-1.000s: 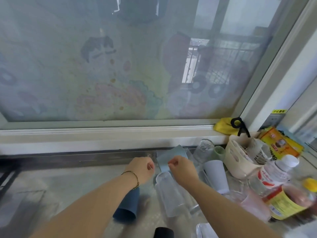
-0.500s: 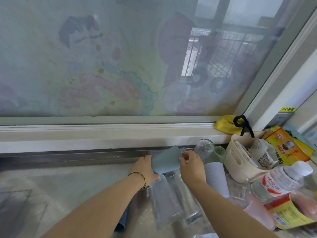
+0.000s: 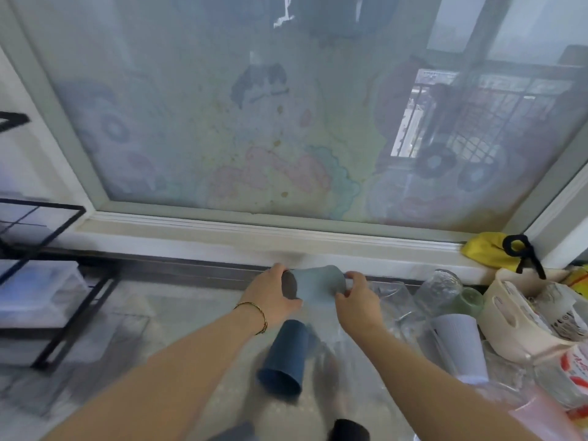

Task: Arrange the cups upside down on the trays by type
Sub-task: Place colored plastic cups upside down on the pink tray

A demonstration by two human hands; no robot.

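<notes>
Both my hands hold a pale blue-grey soft cup [image 3: 318, 286] near the window sill; my left hand [image 3: 273, 296] grips its left side and my right hand [image 3: 358, 300] pinches its right side, squeezing it out of shape. Below them a dark blue cup [image 3: 284, 361] lies on its side on the counter. Clear glass cups [image 3: 389, 300] lie jumbled to the right, with a green glass [image 3: 466, 302], a clear jar-like glass [image 3: 440, 286] and a ribbed grey-white cup [image 3: 458, 345] standing upside down. A black cup's top [image 3: 348, 431] shows at the bottom edge.
A cream basket [image 3: 515, 316] with packets, bottles [image 3: 572, 374] and a pink cup [image 3: 541, 418] crowd the right. A yellow cloth [image 3: 483, 249] lies on the sill. A black wire rack [image 3: 41, 246] with a clear plastic box [image 3: 35, 291] stands at the left.
The view has swung left and pulled back. My hands have stayed on the pale cup at the sill and now squeeze it from both sides; the dark blue cup is now fully visible.
</notes>
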